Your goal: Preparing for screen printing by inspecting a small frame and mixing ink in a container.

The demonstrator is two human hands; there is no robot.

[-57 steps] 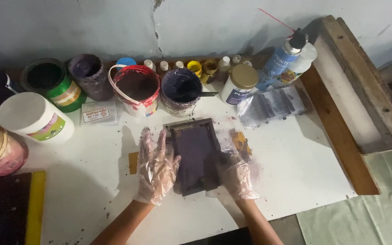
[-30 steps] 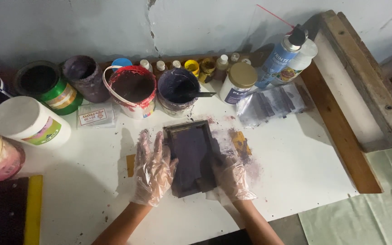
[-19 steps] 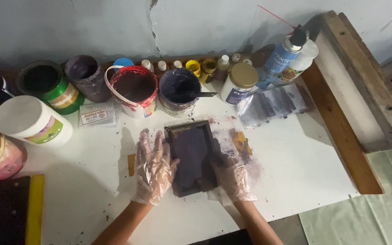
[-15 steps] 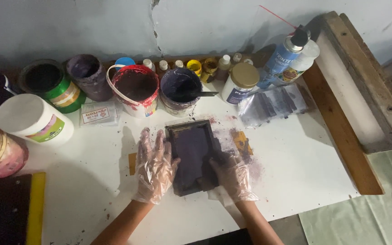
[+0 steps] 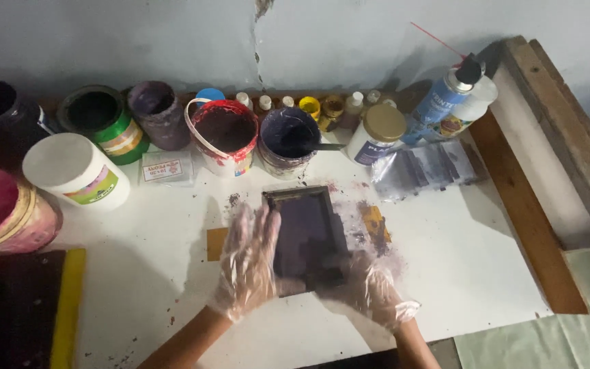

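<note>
At the far left stand a pink tub (image 5: 1,212) and a white jar (image 5: 76,172); beyond them a green can (image 5: 104,123). Near the table's (image 5: 459,253) middle, the left hand (image 5: 250,263), in a clear glove, lies flat with fingers spread on the left edge of a small dark frame (image 5: 305,236). The frame rests flat on the table, just near of a red bucket (image 5: 222,135) and a purple pot (image 5: 289,140). The gloved right hand (image 5: 367,287) presses the frame's near right corner, fingers curled over it. Far right leans a blue spray can (image 5: 445,102).

Dark purple frame (image 5: 306,236), white table (image 5: 445,266)
</note>
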